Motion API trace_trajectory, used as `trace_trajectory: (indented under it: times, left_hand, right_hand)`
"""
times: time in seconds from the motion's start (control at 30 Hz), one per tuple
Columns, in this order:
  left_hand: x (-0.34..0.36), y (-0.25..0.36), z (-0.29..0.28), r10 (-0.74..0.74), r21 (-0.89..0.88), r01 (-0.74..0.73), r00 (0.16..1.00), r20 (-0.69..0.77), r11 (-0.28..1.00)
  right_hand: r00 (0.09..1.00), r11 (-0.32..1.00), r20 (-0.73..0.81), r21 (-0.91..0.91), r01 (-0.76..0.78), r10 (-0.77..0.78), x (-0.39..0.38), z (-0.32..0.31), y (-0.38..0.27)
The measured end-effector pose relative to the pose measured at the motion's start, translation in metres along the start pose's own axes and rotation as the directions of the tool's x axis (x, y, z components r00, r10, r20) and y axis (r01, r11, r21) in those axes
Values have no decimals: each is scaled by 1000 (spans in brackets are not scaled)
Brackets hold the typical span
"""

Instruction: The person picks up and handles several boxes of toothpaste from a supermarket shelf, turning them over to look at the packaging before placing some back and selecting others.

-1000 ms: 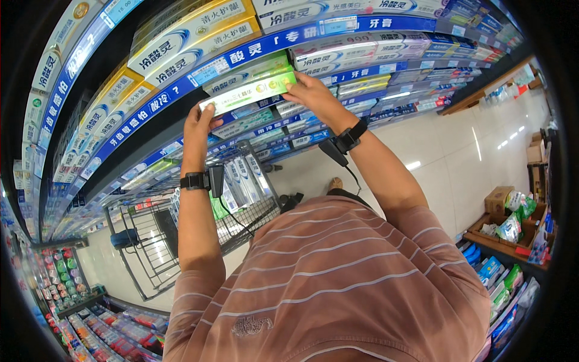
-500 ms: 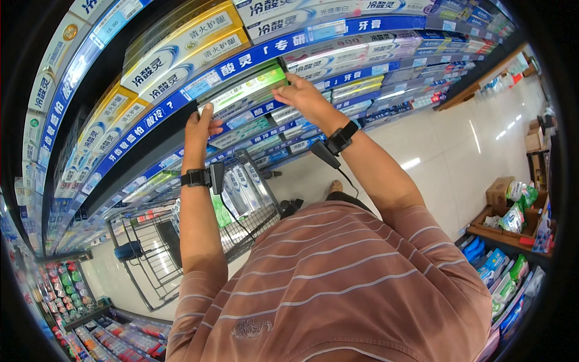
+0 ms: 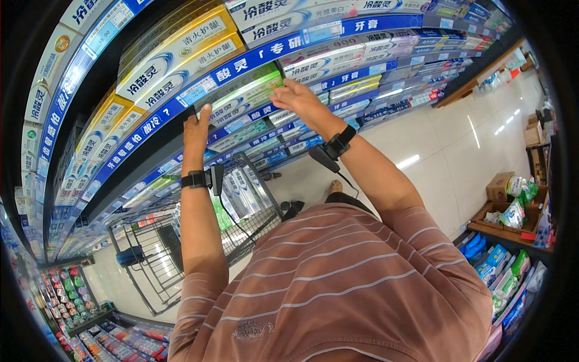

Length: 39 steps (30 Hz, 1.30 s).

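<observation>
Green-and-white toothpaste boxes (image 3: pixel 256 85) lie stacked in a shelf slot beneath a blue label strip (image 3: pixel 241 67). My left hand (image 3: pixel 196 123) is at the left end of this stack, thumb raised by the box corner and the other fingers partly hidden at the dark gap. At the right end, my right hand (image 3: pixel 297 99) has its fingers stretched out near the box edge, gripping nothing. Both hands look open. Above and to the left stand yellow-and-white toothpaste boxes (image 3: pixel 175 57) in tall stacks.
A wire shopping cart (image 3: pixel 163 259) stands to my left, with white toothpaste cartons (image 3: pixel 242 187) in it. Lower shelves run below my hands. Pale tiled floor (image 3: pixel 422 142) extends right, toward a wooden bin (image 3: pixel 506 220) and a rack of colourful packs (image 3: pixel 503 277).
The top green-and-white box has gone deeper into the slot, under the label strip. My right hand's fingers have come off it and spread; the left hand's fingers have shifted at its end.
</observation>
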<state>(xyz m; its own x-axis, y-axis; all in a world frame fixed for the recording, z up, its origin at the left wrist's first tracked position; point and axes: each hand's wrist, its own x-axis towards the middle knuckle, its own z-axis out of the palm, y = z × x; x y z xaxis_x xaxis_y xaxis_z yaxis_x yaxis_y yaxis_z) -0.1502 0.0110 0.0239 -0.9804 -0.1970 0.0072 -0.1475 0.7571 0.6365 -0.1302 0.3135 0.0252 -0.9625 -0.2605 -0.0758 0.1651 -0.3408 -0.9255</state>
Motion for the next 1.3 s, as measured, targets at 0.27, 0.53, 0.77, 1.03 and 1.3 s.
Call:
trace_trajectory:
  times: [0.27,0.53,0.77,1.03,1.3]
  left_hand:
    - [2,2,9,-20,-253,21,1000,6,967]
    - [1,9,6,-69,-400,102,993,96,911]
    - [1,5,4,-54,-430,88,994,90,899]
    - [-80,-84,-30,-198,-558,128,978,-66,820]
    - [-198,-284,-43,-611,-555,457,783,-120,695]
  right_hand:
    - [1000,999,-20,-33,-10,9,3,-7,8]
    - [999,996,-42,-91,7,-11,1,0,6]
    - [991,996,-129,-85,21,-32,2,4,15]
    - [983,988,-152,-97,-119,104,-37,-23,42]
    - [904,901,-138,-107,-421,405,-76,-3,86]
